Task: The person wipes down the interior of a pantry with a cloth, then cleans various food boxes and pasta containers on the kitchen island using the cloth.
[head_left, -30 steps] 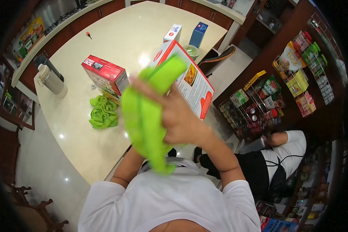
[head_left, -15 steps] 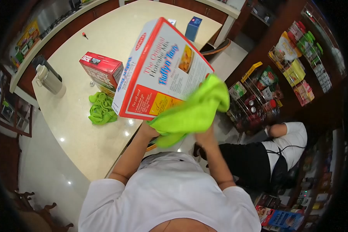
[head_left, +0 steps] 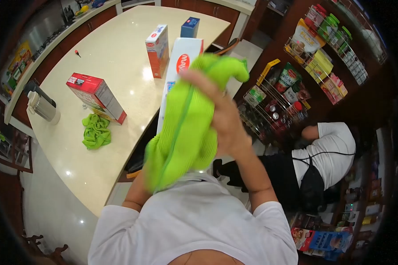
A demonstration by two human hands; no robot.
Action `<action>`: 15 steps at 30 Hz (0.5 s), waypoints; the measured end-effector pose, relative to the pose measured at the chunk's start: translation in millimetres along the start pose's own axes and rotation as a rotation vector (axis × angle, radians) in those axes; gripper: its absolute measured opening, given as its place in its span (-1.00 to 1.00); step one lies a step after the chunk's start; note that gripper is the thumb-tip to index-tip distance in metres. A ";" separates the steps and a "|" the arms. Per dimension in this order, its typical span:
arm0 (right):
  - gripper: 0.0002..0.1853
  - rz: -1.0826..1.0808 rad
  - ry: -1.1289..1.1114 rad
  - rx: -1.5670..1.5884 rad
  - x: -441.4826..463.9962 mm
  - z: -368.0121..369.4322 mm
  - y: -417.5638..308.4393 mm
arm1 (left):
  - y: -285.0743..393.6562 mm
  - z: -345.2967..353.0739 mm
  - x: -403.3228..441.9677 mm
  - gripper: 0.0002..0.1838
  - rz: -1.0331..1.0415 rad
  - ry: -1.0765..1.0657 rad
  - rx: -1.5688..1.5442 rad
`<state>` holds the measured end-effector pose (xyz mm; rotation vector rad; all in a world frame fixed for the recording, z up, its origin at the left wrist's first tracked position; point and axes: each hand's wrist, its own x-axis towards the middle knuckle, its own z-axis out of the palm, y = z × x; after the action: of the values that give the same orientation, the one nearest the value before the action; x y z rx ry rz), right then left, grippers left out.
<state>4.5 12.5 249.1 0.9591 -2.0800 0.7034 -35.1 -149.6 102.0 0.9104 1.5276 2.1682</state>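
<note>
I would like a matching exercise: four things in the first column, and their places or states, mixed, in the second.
Column 1
1. crumpled green cloth
2. blue box
3. beige bottle
4. right hand

Column 2
A. holding a ribbed green cloth
B. near the far right corner of the table
C. lying close to a red box
D. standing beside a dark tumbler

Right pairs: 1-C, 2-B, 3-D, 4-A

The one view looks from the person's head, forward and steeply down, wide and round-edged. The right fingers (head_left: 204, 87) lie close, near its middle. It takes in the shirt (head_left: 194, 225) below the fingers, the table (head_left: 119, 42) leftward and beyond them, and the racks (head_left: 276, 108) to their right.
</note>
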 end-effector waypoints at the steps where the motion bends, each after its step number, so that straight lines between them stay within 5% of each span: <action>1: -0.55 -0.021 0.030 -0.010 1.3 -5.2 9.7 | -1.4 3.4 5.1 -0.29 0.003 0.005 -0.008; 4: -0.54 0.238 0.343 0.228 3.0 4.7 27.4 | -7.9 22.2 11.9 -0.29 0.014 0.019 -0.020; 6: -0.42 0.567 0.044 0.243 -28.0 3.5 24.7 | -17.6 38.5 16.6 -0.33 0.199 0.194 0.156; 8: -0.33 0.278 0.121 0.101 -73.8 38.9 15.2 | -34.1 25.1 17.4 -0.34 0.187 0.148 0.231; 11: -0.26 0.364 -0.038 0.324 -106.9 28.8 8.8 | -56.7 0.0 16.0 -0.36 0.135 0.012 0.448; 12: -0.32 0.396 0.046 0.297 -114.8 26.7 15.0 | -49.2 0.5 16.3 -0.33 0.424 0.054 1.198; 13: -0.38 0.437 0.134 0.270 -125.8 23.8 19.4 | -19.6 15.9 14.5 -0.31 0.181 0.077 0.933; 14: -0.46 0.721 0.076 0.513 -139.5 13.6 26.9 | 5.8 29.1 16.4 -0.29 -0.047 0.099 0.663; 15: -0.55 0.724 0.299 0.802 -137.7 11.0 36.3 | 7.5 26.9 20.5 -0.17 0.331 0.029 0.655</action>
<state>34.1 81.0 127.3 0.3878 -1.8489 2.0180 -31.7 -120.9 121.2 1.4169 2.2998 1.8869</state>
